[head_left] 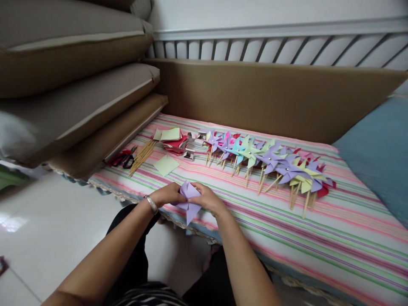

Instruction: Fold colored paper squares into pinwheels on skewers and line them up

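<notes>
Lavender paper pinched between two hands, near edge of striped cloth

Folded lavender paper, pointed blades splayed like a pinwheel (191,208), sits directly between the two hands, over the near edge of a pink, green and white striped cloth (242,208). Whether it touches the cloth, cannot tell.

Left hand (168,194) pinches it from the left, right hand (206,198) from the right; both thumbs bear in toward its middle — fingers behind mostly hidden. Silver metal bracelet (151,205) on left wrist.

Just beyond the left hand: a flat pale-green paper square (166,165). Left of that, a bundle of thin tan wooden sticks (143,156), with red-and-black handled tools (128,161) beside it. Behind the square, a stack of red and pale paper sheets (175,144); just right of the stack, small open-topped boxes (188,154), contents too small to read.

Beyond the right hand and off to its right — a long cluster of finished multicoloured paper pinwheels on sticks (270,159), lavender, green, yellow, blue, pink and red, blades overlapping.

Farther out: large grey-and-brown cushions (79,102) stacked left, brown panel (255,97) along the back.
</notes>
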{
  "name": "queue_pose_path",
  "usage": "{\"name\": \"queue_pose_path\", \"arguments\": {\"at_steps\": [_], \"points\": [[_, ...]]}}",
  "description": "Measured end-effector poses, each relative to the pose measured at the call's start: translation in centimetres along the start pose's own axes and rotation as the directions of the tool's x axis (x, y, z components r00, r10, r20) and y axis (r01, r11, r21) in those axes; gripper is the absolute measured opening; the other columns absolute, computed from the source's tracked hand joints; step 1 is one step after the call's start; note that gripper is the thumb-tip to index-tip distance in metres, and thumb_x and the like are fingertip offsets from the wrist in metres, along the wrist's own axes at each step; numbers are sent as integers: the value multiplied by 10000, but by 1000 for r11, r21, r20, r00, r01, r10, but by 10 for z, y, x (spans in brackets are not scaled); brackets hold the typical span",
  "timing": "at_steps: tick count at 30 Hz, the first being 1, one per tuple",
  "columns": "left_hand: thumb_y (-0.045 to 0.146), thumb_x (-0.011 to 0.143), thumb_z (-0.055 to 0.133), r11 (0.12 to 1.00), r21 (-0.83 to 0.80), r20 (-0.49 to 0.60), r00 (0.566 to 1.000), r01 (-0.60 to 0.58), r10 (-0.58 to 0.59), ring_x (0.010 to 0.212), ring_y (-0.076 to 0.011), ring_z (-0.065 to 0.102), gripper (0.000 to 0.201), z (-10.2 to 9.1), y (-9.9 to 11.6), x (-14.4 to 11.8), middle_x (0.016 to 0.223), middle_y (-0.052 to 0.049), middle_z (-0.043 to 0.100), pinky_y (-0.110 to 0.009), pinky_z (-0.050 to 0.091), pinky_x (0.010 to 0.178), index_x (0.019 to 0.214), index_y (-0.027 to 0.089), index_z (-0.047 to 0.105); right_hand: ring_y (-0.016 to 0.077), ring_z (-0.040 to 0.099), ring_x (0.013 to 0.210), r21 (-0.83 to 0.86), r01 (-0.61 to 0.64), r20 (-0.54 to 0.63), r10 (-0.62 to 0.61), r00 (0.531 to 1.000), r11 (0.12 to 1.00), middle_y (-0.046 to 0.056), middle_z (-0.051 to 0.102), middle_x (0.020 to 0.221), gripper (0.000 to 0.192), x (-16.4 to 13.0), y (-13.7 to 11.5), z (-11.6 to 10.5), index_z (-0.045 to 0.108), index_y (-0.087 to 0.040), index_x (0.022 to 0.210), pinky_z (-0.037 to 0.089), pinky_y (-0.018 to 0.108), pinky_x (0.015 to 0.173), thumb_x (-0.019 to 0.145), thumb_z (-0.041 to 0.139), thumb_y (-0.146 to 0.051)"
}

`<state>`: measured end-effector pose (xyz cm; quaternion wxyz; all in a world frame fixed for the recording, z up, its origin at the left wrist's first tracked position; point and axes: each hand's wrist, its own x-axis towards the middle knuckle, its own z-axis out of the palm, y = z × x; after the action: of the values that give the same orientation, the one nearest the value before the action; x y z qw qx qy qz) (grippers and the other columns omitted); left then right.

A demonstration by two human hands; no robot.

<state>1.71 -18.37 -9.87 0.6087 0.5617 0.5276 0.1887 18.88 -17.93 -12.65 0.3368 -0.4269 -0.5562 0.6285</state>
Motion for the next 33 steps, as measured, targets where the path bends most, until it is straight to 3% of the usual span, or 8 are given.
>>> {"name": "queue_pose_path", "arguments": {"at_steps": [5, 8, 12, 15, 18, 22, 28, 33], "points": [[171, 513, 673, 1000, -12, 4, 1000, 3, -3, 412, -82, 380, 79, -1, -2, 7, 446, 33, 514, -228, 233, 438, 557, 111, 647, 177, 590, 730, -5, -4, -17, 4, 1000, 1000, -19, 668, 823, 422, 0, 1, -1, 658, -193, 916, 467, 290, 675, 506, 673, -90], [223, 547, 703, 998, -52, -43, 999, -29, 27, 510, -106, 488, 181, -8, 1, 5, 573, 4, 604, -225, 325, 509, 693, 120, 674, 166, 582, 652, 39, -20, -75, 23, 997, 999, -17, 661, 766, 389, 1, 3, -1, 655, -180, 900, 447, 267, 597, 518, 667, -106], [338, 631, 706, 912, -389, -204, 978, -131, 54, 739, -150, 608, 396, -10, -3, -2, 831, -39, 683, -263, 419, 673, 989, 188, 630, 166, 583, 627, 140, -6, -214, 37, 976, 990, -6, 656, 757, 364, 5, 4, 1, 615, -173, 906, 438, 262, 575, 545, 661, -184], [315, 582, 759, 783, -605, -195, 980, -146, 32, 673, -150, 612, 307, 4, -13, -2, 720, -41, 670, -282, 439, 682, 813, 143, 653, 160, 573, 633, 206, 36, -309, 30, 951, 978, -7, 642, 749, 370, 8, 4, 7, 585, -171, 907, 434, 257, 597, 550, 662, -227], [278, 535, 786, 757, -632, -234, 972, -167, 19, 582, -112, 572, 254, 23, -20, 6, 640, -27, 653, -250, 429, 641, 683, 121, 653, 149, 562, 625, 248, 66, -358, 28, 933, 967, -12, 629, 737, 356, 9, 4, 12, 574, -170, 885, 428, 250, 602, 546, 663, -236], [291, 528, 777, 743, -639, -301, 954, -197, -6, 553, -119, 560, 267, 35, -21, 16, 619, -37, 665, -251, 427, 605, 699, 110, 680, 156, 570, 627, 278, 70, -361, 36, 932, 958, -5, 639, 737, 335, 8, 6, 15, 572, -172, 852, 443, 263, 605, 538, 666, -241], [303, 521, 742, 767, -614, -365, 929, -189, -63, 525, -129, 552, 253, 33, -23, 18, 561, -26, 641, -253, 410, 556, 665, 112, 660, 173, 601, 636, 253, 59, -327, 28, 945, 966, 6, 654, 732, 336, 8, 9, 17, 567, -171, 871, 475, 291, 618, 560, 660, -259], [319, 543, 692, 840, -517, -432, 897, -164, -91, 501, -118, 521, 212, 16, -27, 18, 491, 16, 568, -244, 386, 527, 588, 140, 588, 169, 578, 605, 127, 78, -363, -27, 932, 989, -18, 605, 653, 489, 7, 9, 17, 529, -164, 1095, 478, 311, 628, 624, 631, -246]]}}
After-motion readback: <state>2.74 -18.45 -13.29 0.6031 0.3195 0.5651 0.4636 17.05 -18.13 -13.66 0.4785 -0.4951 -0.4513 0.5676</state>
